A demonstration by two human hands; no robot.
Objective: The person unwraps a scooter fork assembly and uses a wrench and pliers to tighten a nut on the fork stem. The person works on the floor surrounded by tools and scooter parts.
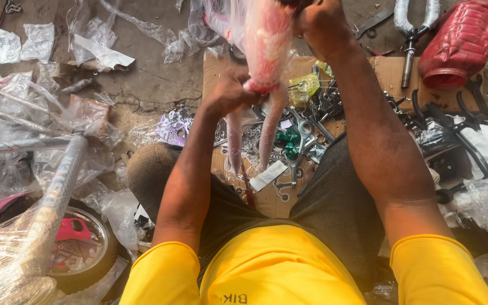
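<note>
I hold a pink bicycle fork (pixel 266 45) wrapped in clear plastic upright over a sheet of cardboard (pixel 266 200). My left hand (pixel 230 93) grips it low, near the point where its two legs split. My right hand (pixel 320 25) is closed around its upper end, at the top edge of the view. The fork's two legs hang down towards several spanners (pixel 297 149) and small metal parts lying on the cardboard.
Torn plastic wrap (pixel 38 42) litters the concrete floor at left. A small wheel with pink parts (pixel 77 234) lies at lower left. A red padded seat (pixel 461 39) and a wrapped handlebar stem (pixel 410 34) sit at upper right. Black metal parts (pixel 458 127) lie at right.
</note>
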